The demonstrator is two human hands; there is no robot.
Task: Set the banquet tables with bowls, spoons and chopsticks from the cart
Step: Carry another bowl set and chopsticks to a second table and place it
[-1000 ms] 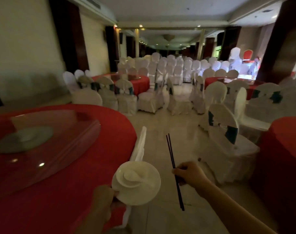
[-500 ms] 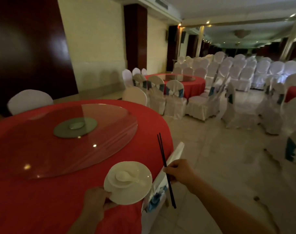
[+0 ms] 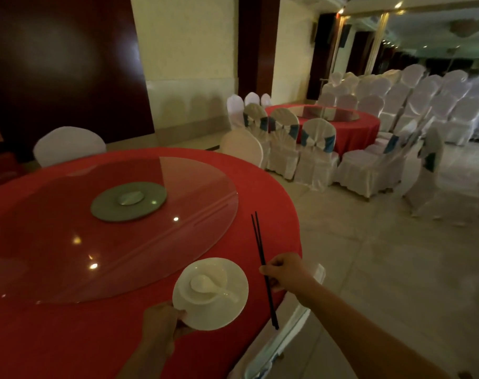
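Round desk (image 3: 260,192), red cloth. Glass turntable (image 3: 69,242) flat on desk centre; grey disc (image 3: 107,207) at turntable's middle.

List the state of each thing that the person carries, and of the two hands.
plate, held at its rim by the left hand.
bowl, upright on the plate.
spoon, lying in the bowl.
chopsticks, together, pinched in the right hand.
left hand, gripping the plate.
right hand, gripping the chopsticks.
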